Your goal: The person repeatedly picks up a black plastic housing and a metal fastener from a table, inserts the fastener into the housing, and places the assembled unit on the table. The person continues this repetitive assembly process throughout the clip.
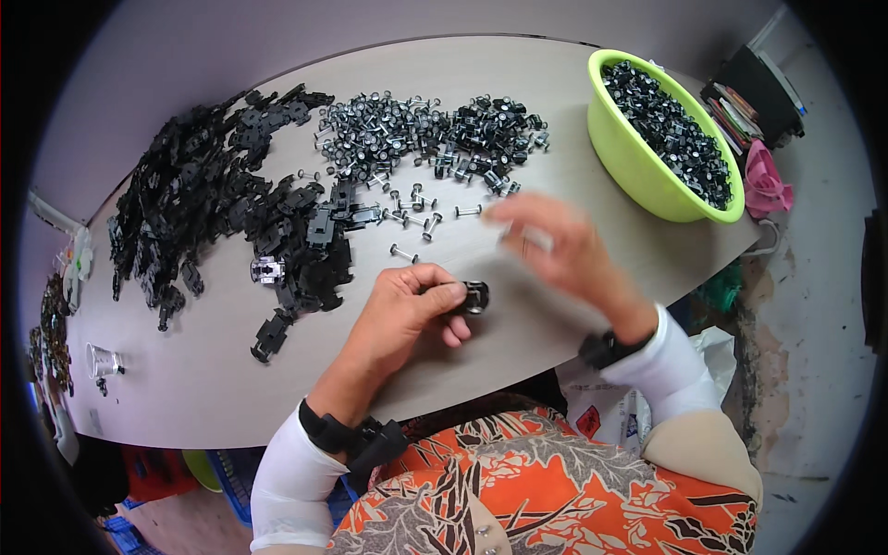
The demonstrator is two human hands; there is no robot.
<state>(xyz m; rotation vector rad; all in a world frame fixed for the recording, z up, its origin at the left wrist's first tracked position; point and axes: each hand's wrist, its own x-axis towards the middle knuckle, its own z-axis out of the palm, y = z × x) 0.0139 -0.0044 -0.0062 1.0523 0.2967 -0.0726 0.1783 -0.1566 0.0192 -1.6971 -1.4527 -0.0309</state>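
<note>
My left hand pinches a small black toy car chassis between thumb and fingers above the near part of the table. Smeared by motion, my right hand hovers to the right with its index finger and thumb apart. Its fingertips are close to a silver wheel axle with dark wheels at both ends; whether they touch cannot be made out. Several similar loose axles lie further left. Beyond them is a large heap of wheel axles.
A large pile of black chassis parts spreads over the table's left side. At the back right stands a lime-green basin filled with small black-and-silver parts. A clear plastic cup is at the left edge. Books and a pink cloth are beyond the basin.
</note>
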